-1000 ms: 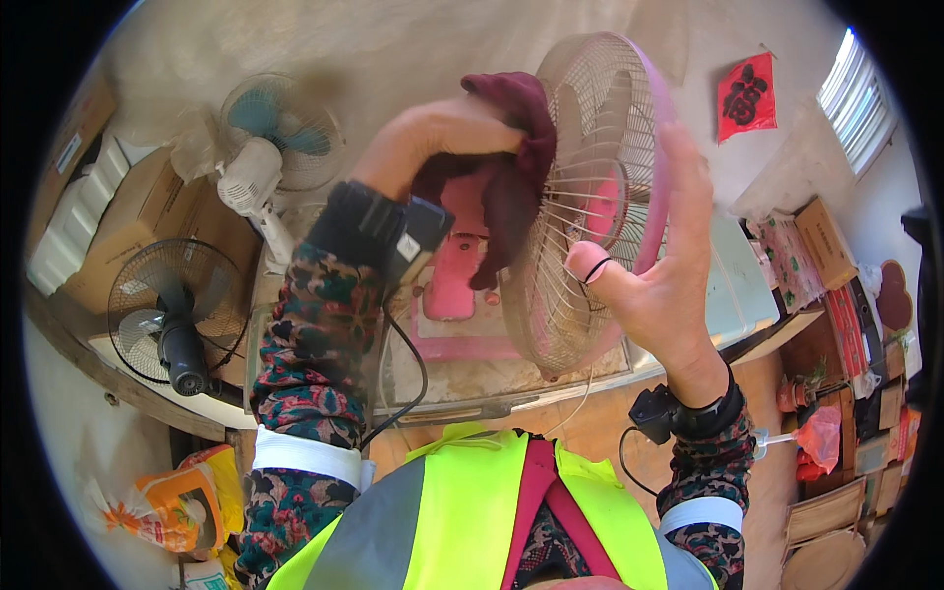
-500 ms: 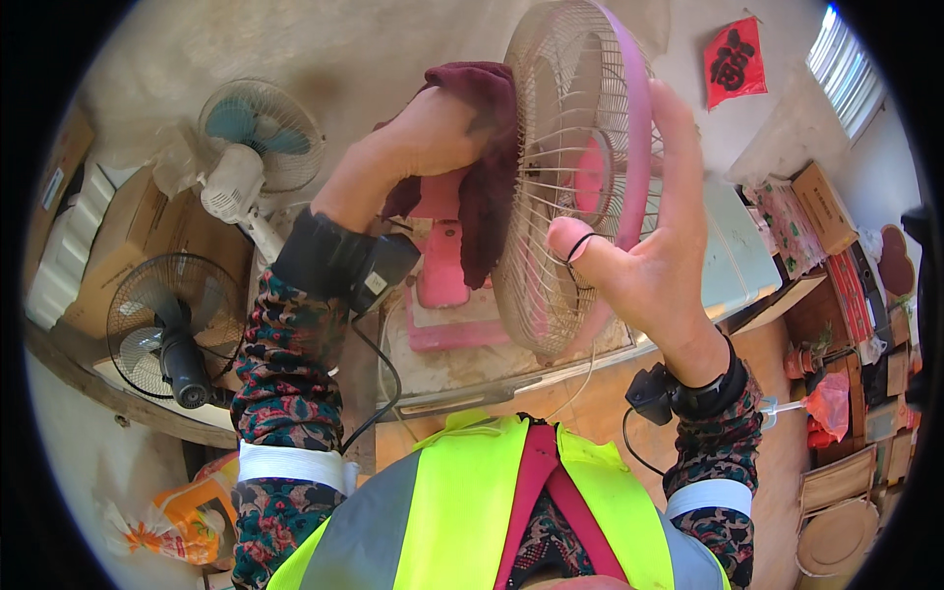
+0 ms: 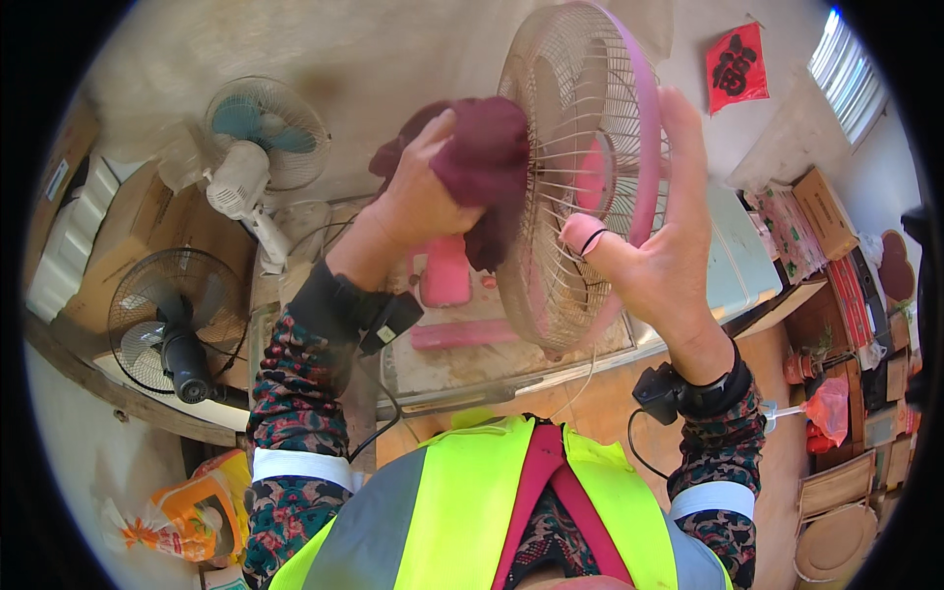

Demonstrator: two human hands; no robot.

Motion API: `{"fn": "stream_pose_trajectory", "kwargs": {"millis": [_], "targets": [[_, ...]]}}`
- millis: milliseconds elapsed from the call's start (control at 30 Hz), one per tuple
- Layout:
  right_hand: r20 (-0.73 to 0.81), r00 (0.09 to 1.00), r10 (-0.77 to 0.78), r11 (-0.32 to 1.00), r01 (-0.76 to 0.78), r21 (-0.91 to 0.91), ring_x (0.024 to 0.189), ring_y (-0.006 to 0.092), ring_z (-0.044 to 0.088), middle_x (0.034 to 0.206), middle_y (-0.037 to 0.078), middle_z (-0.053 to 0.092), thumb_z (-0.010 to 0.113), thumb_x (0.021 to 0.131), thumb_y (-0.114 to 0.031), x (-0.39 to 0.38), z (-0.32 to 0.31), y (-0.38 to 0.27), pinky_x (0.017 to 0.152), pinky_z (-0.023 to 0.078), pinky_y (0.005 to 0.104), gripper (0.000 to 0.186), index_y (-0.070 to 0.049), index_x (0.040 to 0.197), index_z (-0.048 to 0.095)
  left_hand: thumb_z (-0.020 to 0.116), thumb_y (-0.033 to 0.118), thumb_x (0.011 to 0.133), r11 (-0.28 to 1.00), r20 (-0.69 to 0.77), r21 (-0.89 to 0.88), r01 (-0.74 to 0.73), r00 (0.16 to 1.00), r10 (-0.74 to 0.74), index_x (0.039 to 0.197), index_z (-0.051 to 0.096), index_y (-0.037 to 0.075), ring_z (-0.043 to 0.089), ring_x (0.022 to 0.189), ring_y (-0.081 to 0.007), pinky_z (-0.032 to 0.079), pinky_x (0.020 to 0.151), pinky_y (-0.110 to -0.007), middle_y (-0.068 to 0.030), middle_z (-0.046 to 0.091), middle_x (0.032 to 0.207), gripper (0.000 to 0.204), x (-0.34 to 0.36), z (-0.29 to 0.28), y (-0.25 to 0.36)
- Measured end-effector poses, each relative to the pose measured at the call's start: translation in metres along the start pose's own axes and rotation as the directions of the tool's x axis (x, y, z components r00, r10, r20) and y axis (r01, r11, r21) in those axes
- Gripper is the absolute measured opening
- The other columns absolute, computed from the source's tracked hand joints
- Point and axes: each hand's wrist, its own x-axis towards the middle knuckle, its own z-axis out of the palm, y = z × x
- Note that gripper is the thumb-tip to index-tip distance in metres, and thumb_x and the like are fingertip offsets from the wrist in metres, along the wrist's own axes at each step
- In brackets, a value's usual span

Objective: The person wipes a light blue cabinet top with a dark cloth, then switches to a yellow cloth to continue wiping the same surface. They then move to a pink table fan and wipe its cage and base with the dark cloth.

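Observation:
My left hand (image 3: 418, 197) is closed around a bunched maroon cloth (image 3: 489, 157), somewhat blurred. The cloth lies against or just beside the left side of a pink electric fan's wire guard (image 3: 565, 128); I cannot tell whether it presses on the wires. On the other side, my right hand (image 3: 659, 270) grips the guard's pink rim (image 3: 644, 118), thumb toward the wires and fingers along the outer edge. Pink blades show through the wires. The fan's pink base (image 3: 462, 334) sits on a stained tabletop, with its stand partly hidden by my left hand and the cloth.
At the left stand a white fan with blue blades (image 3: 241, 182) and a black fan (image 3: 177, 329), near cardboard boxes (image 3: 147, 231). A pale blue surface (image 3: 733, 256) lies right of the pink fan. Boxes and shelves (image 3: 846, 295) line the far right.
My left hand has come down and turned, with the cloth now bunched up beside the guard instead of hanging long. The fan has shifted slightly right with my right hand still on its rim.

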Motion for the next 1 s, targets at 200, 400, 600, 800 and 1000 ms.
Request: {"fn": "stream_pose_trajectory", "kwargs": {"millis": [200,400,600,800,1000], "targets": [[-0.022,0.999,-0.040,0.999,0.039,-0.030,0.134,0.0255,0.044,0.150,0.016,0.038,0.076,0.070,-0.005,0.002,0.000,0.003,0.111,0.038,0.0367,0.099,0.001,0.154,0.024,0.072,0.008,0.074,0.957,0.052,0.228,0.177,0.980,-0.193,0.116,0.064,0.005,0.065,0.100,-0.0255,0.051,0.092,-0.036,-0.0090,0.067,0.112,0.043,-0.009,-0.023,0.036],[-0.026,1.000,-0.003,0.999,0.005,0.043,0.133,0.0352,0.042,0.145,0.020,0.042,0.081,0.064,-0.013,0.001,0.000,0.001,0.112,0.034,0.0447,0.101,0.000,0.151,0.030,0.065,0.004,0.082,0.975,0.047,-0.051,0.215,0.976,-0.213,0.098,0.069,0.004,0.065,0.089,-0.0244,0.052,0.077,-0.037,-0.0093,0.069,0.099,0.016,0.016,-0.023,-0.022],[-0.087,0.990,-0.110,0.992,0.105,-0.065,0.135,0.0422,0.039,0.140,0.023,0.047,0.084,0.060,-0.021,0.002,0.003,-0.002,0.112,0.030,0.0498,0.099,-0.001,0.146,0.039,0.063,0.007,0.084,0.592,0.759,0.300,0.748,0.188,-0.623,0.119,0.063,-0.003,0.062,0.111,-0.0220,0.048,0.096,-0.033,-0.0175,0.068,0.119,0.036,0.069,-0.019,-0.047],[-0.133,0.963,-0.234,0.970,0.221,-0.106,0.132,0.0416,0.042,0.136,0.021,0.050,0.085,0.059,-0.020,0.002,0.002,-0.001,0.110,0.032,0.0496,0.096,-0.004,0.143,0.043,0.064,0.005,0.083,0.641,0.764,0.182,0.746,0.303,-0.570,0.121,0.062,-0.001,0.062,0.110,-0.0227,0.048,0.096,-0.034,-0.0173,0.068,0.121,0.039,0.072,-0.013,-0.050],[-0.154,0.961,-0.229,0.971,0.214,-0.105,0.129,0.0402,0.044,0.137,0.019,0.051,0.086,0.057,-0.018,0.000,0.004,-0.002,0.108,0.034,0.0486,0.096,-0.004,0.142,0.044,0.065,0.004,0.082,0.819,0.656,0.073,0.569,0.592,-0.469,0.123,0.061,0.000,0.062,0.110,-0.0234,0.048,0.096,-0.034,-0.0171,0.067,0.123,0.041,0.059,-0.006,-0.043]]}}
